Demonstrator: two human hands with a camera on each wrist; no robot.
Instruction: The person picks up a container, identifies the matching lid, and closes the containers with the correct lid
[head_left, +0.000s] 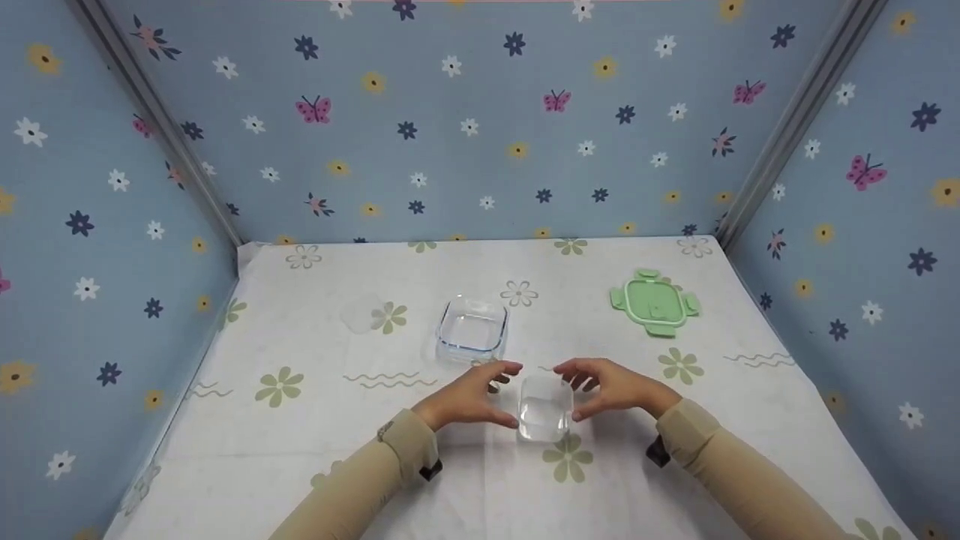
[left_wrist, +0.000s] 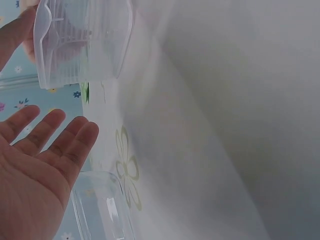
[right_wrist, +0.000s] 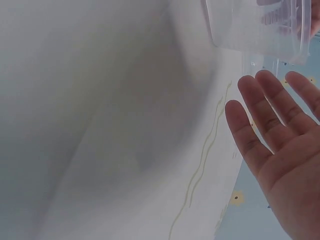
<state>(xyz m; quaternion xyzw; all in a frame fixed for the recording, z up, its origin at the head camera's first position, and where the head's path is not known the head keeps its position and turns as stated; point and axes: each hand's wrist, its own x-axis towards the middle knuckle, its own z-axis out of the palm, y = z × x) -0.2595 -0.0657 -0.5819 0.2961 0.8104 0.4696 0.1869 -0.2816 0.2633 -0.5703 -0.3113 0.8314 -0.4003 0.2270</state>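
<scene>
A small see-through plastic box (head_left: pixel 545 409) with ribbed walls stands on the cloth between both hands. My left hand (head_left: pixel 471 396) is on its left side, thumb tip at the box's near left edge and fingers spread apart from it. On the other side, my right hand (head_left: pixel 616 386) has its thumb close to the box's right wall; I cannot tell whether it touches. In the left wrist view the left hand's (left_wrist: pixel 40 170) fingers are extended beside the box (left_wrist: pixel 85 45). The right wrist view likewise shows the right hand's (right_wrist: pixel 280 135) fingers extended, with the box (right_wrist: pixel 255 25) above them.
Behind the left hand stands a square glass container (head_left: pixel 472 330) without a lid. A light green clip lid (head_left: pixel 655 303) lies at the back right. Farther left is a faint, clear flat piece (head_left: pixel 362 313). Patterned blue panels (head_left: pixel 480 120) enclose the white flowered cloth (head_left: pixel 247 442).
</scene>
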